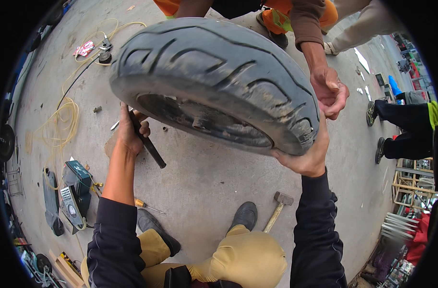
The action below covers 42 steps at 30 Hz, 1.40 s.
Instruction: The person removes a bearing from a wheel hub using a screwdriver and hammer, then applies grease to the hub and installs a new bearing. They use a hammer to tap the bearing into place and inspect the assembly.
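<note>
A scooter-type wheel with a worn black tyre (211, 64) is held tilted above the concrete floor, its dark rim and hub (202, 122) facing me. My right hand (309, 154) grips the tyre's lower right edge, thumb underneath. At the left, my left hand (130, 135) is closed around a dark metal bar (148, 144) that slants down to the right. This hand is just below the tyre's left side; whether it also touches the wheel cannot be told. Another person's hand (330, 93) is beside the tyre's right side, fingers curled.
A hammer (283, 199) and a screwdriver (147, 205) lie by my shoes. To the left are a battery-like box (78, 176), a meter device (71, 207) and coiled yellow hose (66, 118). A co-worker (273, 16) crouches opposite; another person's legs (399, 126) are at right.
</note>
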Motion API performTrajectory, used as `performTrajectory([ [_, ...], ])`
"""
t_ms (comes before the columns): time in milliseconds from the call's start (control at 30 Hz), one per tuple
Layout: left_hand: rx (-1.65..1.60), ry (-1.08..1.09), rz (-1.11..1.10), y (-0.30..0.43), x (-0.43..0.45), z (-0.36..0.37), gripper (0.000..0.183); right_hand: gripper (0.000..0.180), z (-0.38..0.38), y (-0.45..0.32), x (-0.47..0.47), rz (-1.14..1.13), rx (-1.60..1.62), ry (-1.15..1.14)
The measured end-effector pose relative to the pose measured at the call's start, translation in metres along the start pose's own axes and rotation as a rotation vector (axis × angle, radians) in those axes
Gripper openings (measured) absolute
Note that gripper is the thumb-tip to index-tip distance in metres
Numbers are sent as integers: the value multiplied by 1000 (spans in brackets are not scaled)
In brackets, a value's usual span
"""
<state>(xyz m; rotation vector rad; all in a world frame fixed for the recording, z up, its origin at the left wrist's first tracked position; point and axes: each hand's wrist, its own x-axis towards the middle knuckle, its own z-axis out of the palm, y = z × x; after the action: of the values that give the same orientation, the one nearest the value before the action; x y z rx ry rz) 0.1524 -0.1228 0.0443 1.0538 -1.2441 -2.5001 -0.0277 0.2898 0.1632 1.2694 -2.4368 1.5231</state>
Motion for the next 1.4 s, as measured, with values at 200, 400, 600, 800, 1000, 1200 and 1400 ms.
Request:
performTrajectory([
  [200,-345,-324,35,17,3,4,59,94,-8,22,66,-368,-231,-114],
  [400,57,67,-224,-26,0,2,62,78,19,104,-2,-363,-568,-52],
  [600,1001,175,-49,-81,-1,3,69,82,47,159,-95,-63,-853,-228],
  [800,1250,176,231,-82,-1,22,52,68,39,158,-118,102,-628,-179],
  [1000,1127,133,141,-44,-21,43,47,32,36,130,-127,362,-293,260],
  [1200,798,-115,340,-15,-63,106,42,18,78,88,-174,718,50,316],
  [1400,286,-401,666,-26,-66,160,44,16,88,81,-194,836,152,406],
])
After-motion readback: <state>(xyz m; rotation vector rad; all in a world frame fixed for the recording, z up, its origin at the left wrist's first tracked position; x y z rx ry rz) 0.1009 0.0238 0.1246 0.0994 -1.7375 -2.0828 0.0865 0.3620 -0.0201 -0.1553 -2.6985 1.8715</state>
